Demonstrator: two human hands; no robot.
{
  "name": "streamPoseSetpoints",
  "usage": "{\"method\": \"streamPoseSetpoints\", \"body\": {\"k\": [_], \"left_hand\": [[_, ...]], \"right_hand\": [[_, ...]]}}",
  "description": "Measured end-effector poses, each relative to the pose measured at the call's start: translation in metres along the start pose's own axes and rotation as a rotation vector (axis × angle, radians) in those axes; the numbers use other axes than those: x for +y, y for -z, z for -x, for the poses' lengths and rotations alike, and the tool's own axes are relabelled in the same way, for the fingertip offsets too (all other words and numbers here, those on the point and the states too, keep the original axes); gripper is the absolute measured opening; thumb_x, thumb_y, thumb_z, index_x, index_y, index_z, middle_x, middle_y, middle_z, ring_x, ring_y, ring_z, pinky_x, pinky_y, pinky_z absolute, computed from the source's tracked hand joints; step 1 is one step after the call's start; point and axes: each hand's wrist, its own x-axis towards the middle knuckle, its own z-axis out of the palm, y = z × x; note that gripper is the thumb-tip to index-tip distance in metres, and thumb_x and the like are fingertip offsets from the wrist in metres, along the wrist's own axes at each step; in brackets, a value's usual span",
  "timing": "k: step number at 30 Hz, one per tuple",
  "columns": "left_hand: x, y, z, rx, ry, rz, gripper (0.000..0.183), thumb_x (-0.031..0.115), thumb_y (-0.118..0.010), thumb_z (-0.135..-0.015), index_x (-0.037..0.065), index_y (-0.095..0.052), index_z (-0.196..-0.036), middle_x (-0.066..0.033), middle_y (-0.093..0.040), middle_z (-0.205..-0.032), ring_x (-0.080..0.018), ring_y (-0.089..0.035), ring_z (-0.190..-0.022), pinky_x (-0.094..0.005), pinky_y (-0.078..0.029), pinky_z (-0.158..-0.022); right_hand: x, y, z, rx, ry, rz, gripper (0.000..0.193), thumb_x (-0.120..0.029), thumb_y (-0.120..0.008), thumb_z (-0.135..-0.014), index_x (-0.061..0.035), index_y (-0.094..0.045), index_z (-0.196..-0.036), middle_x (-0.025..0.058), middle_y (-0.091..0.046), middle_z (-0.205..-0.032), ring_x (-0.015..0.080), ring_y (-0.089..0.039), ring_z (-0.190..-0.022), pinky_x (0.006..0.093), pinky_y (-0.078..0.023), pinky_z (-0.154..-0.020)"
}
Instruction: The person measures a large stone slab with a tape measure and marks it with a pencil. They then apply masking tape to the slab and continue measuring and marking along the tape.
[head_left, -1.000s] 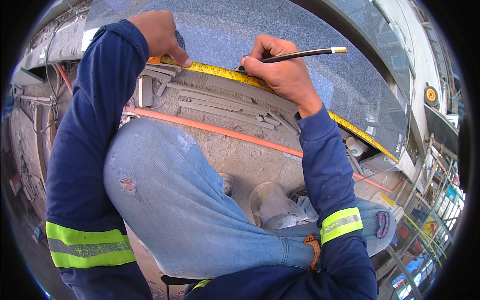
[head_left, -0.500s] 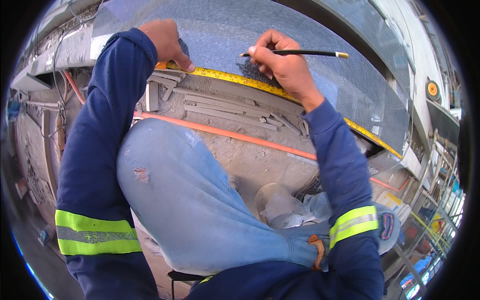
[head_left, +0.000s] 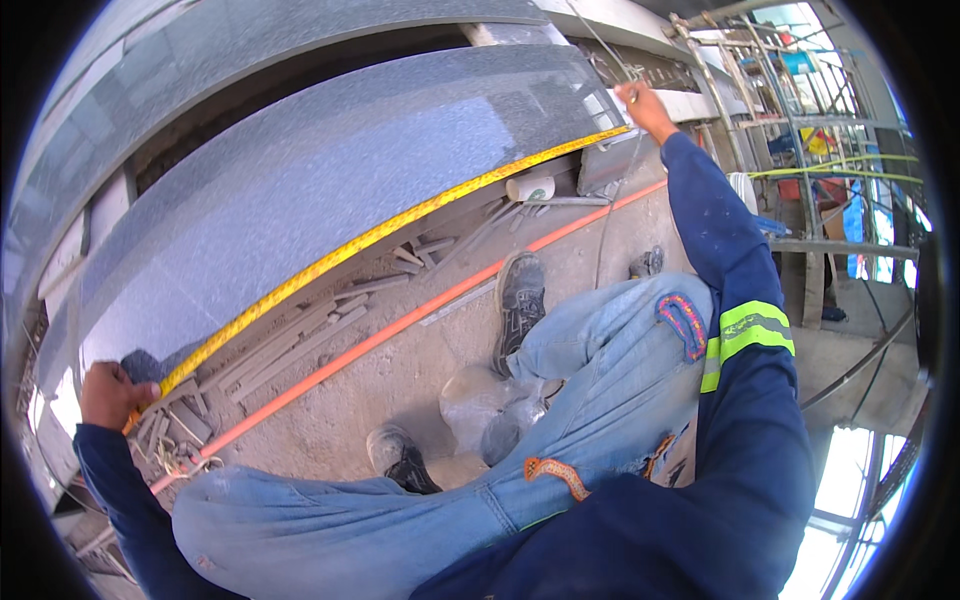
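Observation:
A polished dark grey stone slab lies lengthwise before me. The yellow blade of a tape measure stretches along its near edge, from the left end to the right end. My left hand is closed at the slab's left end, gripping the tape measure with the thumb against the yellow blade; the palm side is hidden. At the far right end my right hand is closed beside the slab's corner, just past the end of the blade. Only a small bit of the pencil shows at its fingertips.
Narrow stone offcuts litter the ground below the slab, next to a long orange hose. A white cup lies under the slab edge. Metal scaffolding stands at the right. A second slab lies beyond.
My view has swung toward the right. The right hand has gone from above the slab's middle to its right end; the left hand remains on the tape measure at the left end.

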Motion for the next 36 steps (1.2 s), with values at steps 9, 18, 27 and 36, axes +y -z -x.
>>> {"method": "streamPoseSetpoints", "body": {"k": [9,18,27,36], "left_hand": [[-0.002,-0.001,0.008,0.018,-0.019,0.036,0.038,0.019,-0.091,-0.053,0.001,-0.058,-0.058,-0.0094,-0.057,-0.052,-0.0184,-0.054,-0.049,-0.0362,-0.042,-0.049],[-0.017,-0.012,0.02,0.061,0.002,0.094,0.032,0.019,-0.088,-0.061,0.001,-0.062,-0.068,-0.0079,-0.058,-0.056,-0.0181,-0.053,-0.053,-0.0357,-0.044,-0.054],[-0.004,-0.053,0.086,0.36,-0.292,-0.037,0.019,0.01,-0.078,-0.074,0.003,-0.066,-0.087,-0.0098,-0.052,-0.081,-0.0286,-0.054,-0.067,-0.0438,-0.045,-0.058],[-0.014,-0.06,0.105,0.44,-0.49,-0.136,0.015,0.012,-0.07,-0.082,0.003,-0.066,-0.094,-0.0146,-0.056,-0.088,-0.036,-0.056,-0.081,-0.0478,-0.046,-0.075]], "right_hand": [[0.086,-0.033,0.012,-0.062,-0.214,-0.132,0.03,-0.027,-0.066,-0.092,-0.006,-0.066,-0.113,0.0136,-0.071,-0.096,0.0212,-0.069,-0.089,0.0359,-0.055,-0.076],[0.112,-0.084,0.038,0.126,-0.243,-1.046,0.018,-0.011,-0.073,-0.089,-0.002,-0.068,-0.103,0.0037,-0.066,-0.079,0.0105,-0.062,-0.068,0.0268,-0.051,-0.06],[0.121,-0.108,0.068,0.356,-0.22,-1.214,0.012,-0.009,-0.069,-0.093,0.0007,-0.067,-0.1,0.0053,-0.067,-0.09,0.0123,-0.064,-0.081,0.0288,-0.058,-0.074],[0.108,-0.125,0.061,0.484,-0.149,-1.363,0.011,-0.005,-0.068,-0.093,0.0036,-0.065,-0.099,0.0081,-0.066,-0.093,0.0166,-0.067,-0.083,0.031,-0.061,-0.074]]}}
